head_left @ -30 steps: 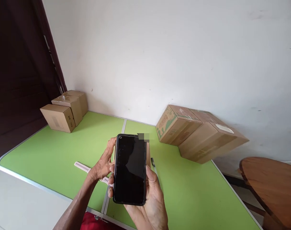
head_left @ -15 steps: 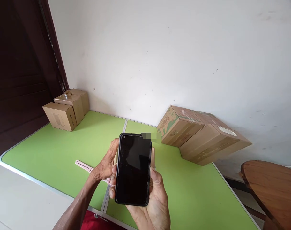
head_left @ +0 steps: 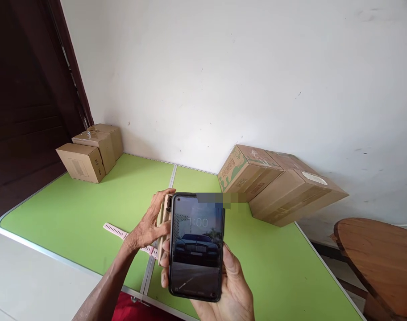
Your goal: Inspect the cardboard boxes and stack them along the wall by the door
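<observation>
My right hand (head_left: 237, 283) is closed around a black-cased smartphone (head_left: 197, 249), held upright above the table, its thumb along the right edge. The phone's screen is lit and displays the time over a picture of a car. Just behind the phone's left side, my left hand (head_left: 147, 228) grips a flat beige object (head_left: 162, 223) with a dark part near its top. Most of that object is hidden by the phone, so its kind cannot be made out. A pink perforated watch strap (head_left: 115, 230) lies on the table, partly covered by my left wrist.
Beneath my hands is a green folding table (head_left: 89, 214) with a metal seam and edge. Several cardboard boxes are on it: a row (head_left: 79, 162) at the back left and larger ones (head_left: 290, 198) at the back right. A wooden stool (head_left: 377, 258) stands off the right side.
The phone's screen has gone from dark to lit. My right hand has moved the phone slightly right and down, which uncovers more of the beige object in my left hand.
</observation>
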A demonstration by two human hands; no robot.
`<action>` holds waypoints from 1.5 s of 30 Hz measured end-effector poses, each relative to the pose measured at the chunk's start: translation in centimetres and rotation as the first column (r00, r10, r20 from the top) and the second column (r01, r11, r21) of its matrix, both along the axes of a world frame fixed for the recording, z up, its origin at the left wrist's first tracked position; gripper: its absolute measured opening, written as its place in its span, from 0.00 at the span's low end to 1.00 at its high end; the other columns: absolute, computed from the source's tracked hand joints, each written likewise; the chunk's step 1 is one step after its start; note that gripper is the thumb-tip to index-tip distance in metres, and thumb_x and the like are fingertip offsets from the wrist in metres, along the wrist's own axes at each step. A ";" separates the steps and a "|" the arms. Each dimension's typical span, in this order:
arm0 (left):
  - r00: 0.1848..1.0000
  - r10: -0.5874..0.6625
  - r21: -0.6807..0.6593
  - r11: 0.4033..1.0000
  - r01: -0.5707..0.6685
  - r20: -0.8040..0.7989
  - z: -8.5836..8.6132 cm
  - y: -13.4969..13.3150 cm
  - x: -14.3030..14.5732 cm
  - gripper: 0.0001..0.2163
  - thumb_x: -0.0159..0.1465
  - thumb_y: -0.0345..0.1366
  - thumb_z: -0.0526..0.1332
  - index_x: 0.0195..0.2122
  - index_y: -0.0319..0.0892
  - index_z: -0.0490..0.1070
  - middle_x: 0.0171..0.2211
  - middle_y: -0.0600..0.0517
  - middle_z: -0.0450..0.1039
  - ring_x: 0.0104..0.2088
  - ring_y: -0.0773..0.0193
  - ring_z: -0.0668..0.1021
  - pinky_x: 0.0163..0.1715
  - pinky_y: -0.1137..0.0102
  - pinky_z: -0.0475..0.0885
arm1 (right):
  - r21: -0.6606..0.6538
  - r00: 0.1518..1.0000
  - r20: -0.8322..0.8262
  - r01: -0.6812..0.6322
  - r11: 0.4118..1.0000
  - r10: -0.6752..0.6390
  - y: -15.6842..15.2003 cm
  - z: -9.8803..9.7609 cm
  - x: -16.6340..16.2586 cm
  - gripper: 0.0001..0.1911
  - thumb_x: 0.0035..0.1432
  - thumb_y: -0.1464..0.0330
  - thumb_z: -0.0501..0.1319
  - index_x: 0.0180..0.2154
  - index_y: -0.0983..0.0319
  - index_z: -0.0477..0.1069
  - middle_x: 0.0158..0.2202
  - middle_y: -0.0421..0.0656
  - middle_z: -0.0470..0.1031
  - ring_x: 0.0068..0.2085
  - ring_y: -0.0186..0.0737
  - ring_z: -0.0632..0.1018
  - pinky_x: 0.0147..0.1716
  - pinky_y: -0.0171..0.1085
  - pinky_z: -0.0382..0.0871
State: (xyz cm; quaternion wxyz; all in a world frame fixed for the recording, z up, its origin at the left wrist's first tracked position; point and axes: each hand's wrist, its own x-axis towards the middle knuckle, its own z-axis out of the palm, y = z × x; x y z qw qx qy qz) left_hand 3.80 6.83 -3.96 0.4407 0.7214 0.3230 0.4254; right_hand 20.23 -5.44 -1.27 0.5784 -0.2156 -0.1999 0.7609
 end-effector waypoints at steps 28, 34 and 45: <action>0.998 -0.051 -0.093 0.994 0.048 -0.024 -1.1 0.9 -0.4 0.37 0.69 0.53 0.62 0.75 0.46 0.56 0.76 0.38 0.56 0.75 0.30 0.60 0.68 0.37 0.63 | 0.079 0.161 0.972 0.452 0.888 -0.169 1.1 -15.3 8.4 0.28 0.53 0.38 0.61 0.30 0.57 0.72 0.28 0.44 0.77 0.33 0.49 0.77 0.36 0.44 0.70; 0.999 -0.053 -0.110 0.993 0.052 -0.007 -1.0 0.7 -0.2 0.36 0.68 0.53 0.63 0.74 0.46 0.56 0.76 0.38 0.57 0.74 0.31 0.61 0.69 0.37 0.62 | 0.080 -0.219 0.976 0.409 0.909 0.013 1.2 -15.1 7.5 0.23 0.64 0.59 0.57 0.52 0.67 0.77 0.52 0.63 0.82 0.54 0.62 0.82 0.54 0.48 0.72; 0.998 -0.056 -0.097 0.994 0.058 0.023 -1.2 0.5 0.3 0.36 0.67 0.51 0.64 0.74 0.49 0.56 0.71 0.40 0.59 0.68 0.36 0.66 0.67 0.38 0.65 | 0.002 -0.601 0.780 0.284 0.959 0.177 1.1 -13.8 6.7 0.18 0.69 0.73 0.55 0.53 0.67 0.79 0.47 0.58 0.78 0.53 0.59 0.82 0.49 0.45 0.76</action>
